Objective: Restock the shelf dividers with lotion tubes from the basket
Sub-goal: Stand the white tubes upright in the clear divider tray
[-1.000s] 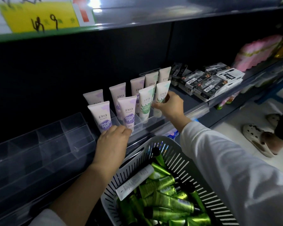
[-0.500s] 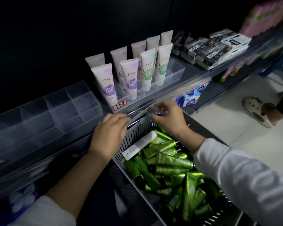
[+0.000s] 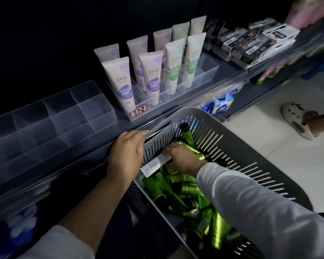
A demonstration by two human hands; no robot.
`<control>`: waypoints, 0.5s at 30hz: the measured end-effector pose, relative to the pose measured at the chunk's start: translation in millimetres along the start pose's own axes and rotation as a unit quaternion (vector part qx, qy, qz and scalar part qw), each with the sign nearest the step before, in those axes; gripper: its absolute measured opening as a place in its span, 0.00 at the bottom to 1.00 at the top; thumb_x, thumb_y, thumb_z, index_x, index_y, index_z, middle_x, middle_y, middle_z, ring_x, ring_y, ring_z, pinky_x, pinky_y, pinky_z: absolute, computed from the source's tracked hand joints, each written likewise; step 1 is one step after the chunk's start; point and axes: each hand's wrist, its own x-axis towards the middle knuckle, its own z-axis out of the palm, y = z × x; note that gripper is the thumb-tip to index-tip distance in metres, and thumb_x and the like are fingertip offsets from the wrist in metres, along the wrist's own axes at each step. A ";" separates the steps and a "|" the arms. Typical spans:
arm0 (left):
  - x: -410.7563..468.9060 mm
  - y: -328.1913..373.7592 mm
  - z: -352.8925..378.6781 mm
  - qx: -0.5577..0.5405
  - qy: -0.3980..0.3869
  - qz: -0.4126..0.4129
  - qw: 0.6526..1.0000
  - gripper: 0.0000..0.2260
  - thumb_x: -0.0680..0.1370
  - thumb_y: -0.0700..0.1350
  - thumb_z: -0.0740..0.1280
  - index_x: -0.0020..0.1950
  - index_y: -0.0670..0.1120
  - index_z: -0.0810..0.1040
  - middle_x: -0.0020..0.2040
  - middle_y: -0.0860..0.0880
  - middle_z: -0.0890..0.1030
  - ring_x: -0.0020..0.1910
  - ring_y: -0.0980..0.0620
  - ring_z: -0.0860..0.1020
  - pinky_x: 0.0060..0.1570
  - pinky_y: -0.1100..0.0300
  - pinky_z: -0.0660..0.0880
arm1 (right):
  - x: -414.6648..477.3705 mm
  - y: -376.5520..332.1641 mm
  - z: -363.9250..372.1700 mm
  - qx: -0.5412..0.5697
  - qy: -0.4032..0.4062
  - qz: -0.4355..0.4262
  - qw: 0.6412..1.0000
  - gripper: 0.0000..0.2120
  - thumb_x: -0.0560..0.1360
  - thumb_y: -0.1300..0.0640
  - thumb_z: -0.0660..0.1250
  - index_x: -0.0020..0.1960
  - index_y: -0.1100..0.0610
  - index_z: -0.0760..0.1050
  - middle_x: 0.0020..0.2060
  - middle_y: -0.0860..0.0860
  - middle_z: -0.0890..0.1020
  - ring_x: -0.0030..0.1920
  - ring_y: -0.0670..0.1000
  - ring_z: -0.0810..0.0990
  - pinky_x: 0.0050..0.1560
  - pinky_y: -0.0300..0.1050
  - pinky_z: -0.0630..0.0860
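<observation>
A grey slotted basket (image 3: 232,144) sits below the shelf edge, filled with several shiny green lotion tubes (image 3: 178,189) and one white tube (image 3: 154,164). My right hand (image 3: 183,157) is down inside the basket with its fingers curled round the white tube. My left hand (image 3: 128,152) grips the basket's left rim. On the shelf a clear divider tray (image 3: 204,71) holds several upright white tubes with purple and green labels (image 3: 153,77). Left of it stands a clear divider tray (image 3: 64,116) with nothing in its compartments.
Black-and-white boxes (image 3: 251,43) are stacked at the shelf's right end. Blue packets (image 3: 221,104) sit on the shelf below. Another person's foot in a white clog (image 3: 297,120) stands on the tiled floor at the right.
My right hand left the upright tubes on the shelf, dropped into the basket and closed on the white tube. My left hand slid from the shelf edge onto the basket rim.
</observation>
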 end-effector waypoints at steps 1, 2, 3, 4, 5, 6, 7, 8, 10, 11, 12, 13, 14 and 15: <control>0.3 -0.7 0.9 -0.003 0.004 -0.001 1.000 0.13 0.78 0.35 0.62 0.60 0.42 0.79 0.53 0.47 0.81 0.52 0.50 0.76 0.50 0.63 0.68 | 1.4 0.5 2.4 -0.015 0.000 -0.002 1.000 0.23 0.68 0.62 0.65 0.63 0.55 0.73 0.61 0.54 0.75 0.63 0.56 0.72 0.66 0.51 0.67; 0.5 -1.8 2.0 -0.006 0.007 -0.003 1.000 0.13 0.77 0.35 0.62 0.59 0.42 0.79 0.52 0.47 0.82 0.51 0.50 0.76 0.50 0.63 0.68 | 1.7 1.4 4.4 -0.030 -0.005 0.000 1.000 0.24 0.69 0.62 0.65 0.64 0.54 0.72 0.62 0.53 0.74 0.64 0.56 0.70 0.67 0.52 0.65; 0.4 -2.8 2.7 -0.007 0.010 -0.004 1.000 0.12 0.77 0.35 0.62 0.59 0.42 0.79 0.52 0.47 0.82 0.51 0.50 0.77 0.50 0.63 0.68 | 0.9 2.2 5.3 -0.042 -0.013 0.006 0.999 0.24 0.70 0.62 0.65 0.66 0.53 0.71 0.64 0.52 0.72 0.64 0.56 0.69 0.68 0.52 0.64; 0.2 -3.6 3.2 -0.008 0.011 -0.005 1.000 0.12 0.77 0.35 0.63 0.59 0.43 0.79 0.52 0.48 0.82 0.51 0.49 0.77 0.50 0.63 0.68 | -0.2 3.5 6.4 -0.047 -0.017 0.013 0.999 0.24 0.71 0.62 0.65 0.67 0.52 0.70 0.64 0.51 0.71 0.64 0.56 0.69 0.67 0.51 0.65; 0.1 -4.2 3.5 -0.008 0.013 -0.004 1.000 0.12 0.77 0.35 0.63 0.59 0.43 0.79 0.52 0.48 0.82 0.51 0.50 0.77 0.50 0.64 0.68 | -1.4 4.9 7.4 -0.043 -0.016 0.017 0.999 0.24 0.71 0.61 0.65 0.67 0.52 0.69 0.64 0.51 0.71 0.63 0.57 0.69 0.65 0.51 0.66; 0.0 -4.6 3.7 -0.009 0.012 -0.004 1.000 0.12 0.77 0.36 0.63 0.59 0.43 0.79 0.52 0.48 0.82 0.51 0.50 0.77 0.50 0.64 0.68 | -2.5 6.1 7.4 -0.033 -0.013 0.018 0.999 0.24 0.72 0.61 0.65 0.67 0.52 0.69 0.63 0.51 0.71 0.62 0.57 0.69 0.63 0.50 0.67; -0.1 -4.5 3.8 -0.010 0.012 -0.005 1.000 0.12 0.78 0.36 0.63 0.59 0.43 0.79 0.52 0.48 0.82 0.51 0.51 0.77 0.51 0.66 0.68 | -3.7 7.4 7.0 -0.028 -0.014 0.017 0.999 0.24 0.72 0.61 0.65 0.67 0.52 0.69 0.63 0.51 0.71 0.62 0.56 0.69 0.62 0.50 0.68; 0.0 -4.3 3.8 -0.011 0.011 -0.006 1.000 0.12 0.78 0.36 0.62 0.59 0.43 0.79 0.52 0.49 0.82 0.51 0.52 0.76 0.51 0.67 0.67 | -4.2 9.6 7.2 -0.026 -0.016 0.013 0.999 0.23 0.72 0.61 0.64 0.66 0.53 0.70 0.62 0.51 0.71 0.61 0.56 0.69 0.61 0.49 0.69; 0.2 -3.4 3.1 -0.012 0.012 -0.009 1.000 0.12 0.78 0.36 0.62 0.59 0.44 0.79 0.52 0.49 0.81 0.51 0.55 0.75 0.51 0.68 0.66 | -5.5 14.4 7.0 0.000 -0.016 0.008 1.000 0.20 0.72 0.61 0.65 0.64 0.53 0.72 0.60 0.53 0.73 0.60 0.57 0.70 0.60 0.48 0.70; -0.1 -3.2 2.6 -0.012 0.012 -0.010 1.000 0.12 0.78 0.36 0.62 0.60 0.44 0.79 0.53 0.49 0.81 0.51 0.56 0.74 0.51 0.68 0.66 | -6.2 17.0 6.1 0.029 -0.015 0.008 0.999 0.19 0.72 0.61 0.66 0.63 0.54 0.74 0.58 0.54 0.74 0.60 0.57 0.71 0.59 0.47 0.70; -0.5 -2.9 2.3 -0.012 0.011 -0.011 1.000 0.12 0.78 0.36 0.62 0.60 0.44 0.79 0.53 0.49 0.81 0.51 0.56 0.74 0.50 0.68 0.66 | -7.6 19.7 5.3 0.059 -0.011 0.007 0.998 0.17 0.72 0.60 0.66 0.61 0.55 0.75 0.57 0.55 0.75 0.59 0.57 0.73 0.58 0.46 0.70; -1.1 -2.5 1.8 -0.011 0.011 -0.010 1.000 0.12 0.78 0.36 0.62 0.60 0.44 0.79 0.53 0.49 0.81 0.51 0.55 0.75 0.50 0.67 0.66 | -10.2 21.7 3.4 0.083 -0.012 0.007 0.996 0.16 0.73 0.61 0.67 0.60 0.55 0.76 0.57 0.55 0.76 0.58 0.56 0.73 0.58 0.44 0.69; -1.3 -2.2 1.5 -0.010 0.010 -0.010 1.000 0.13 0.78 0.36 0.62 0.60 0.44 0.79 0.53 0.49 0.81 0.52 0.54 0.76 0.50 0.67 0.66 | -13.6 23.5 1.1 0.102 -0.010 0.004 0.995 0.16 0.73 0.61 0.67 0.60 0.56 0.76 0.57 0.55 0.77 0.58 0.55 0.74 0.58 0.43 0.68; -1.3 -1.7 1.0 -0.009 0.008 -0.009 1.000 0.13 0.78 0.36 0.62 0.60 0.44 0.79 0.53 0.49 0.81 0.52 0.53 0.76 0.51 0.67 0.66 | -18.0 25.2 -1.8 0.123 -0.005 0.002 0.992 0.15 0.73 0.62 0.67 0.60 0.56 0.77 0.56 0.55 0.78 0.57 0.55 0.75 0.58 0.42 0.68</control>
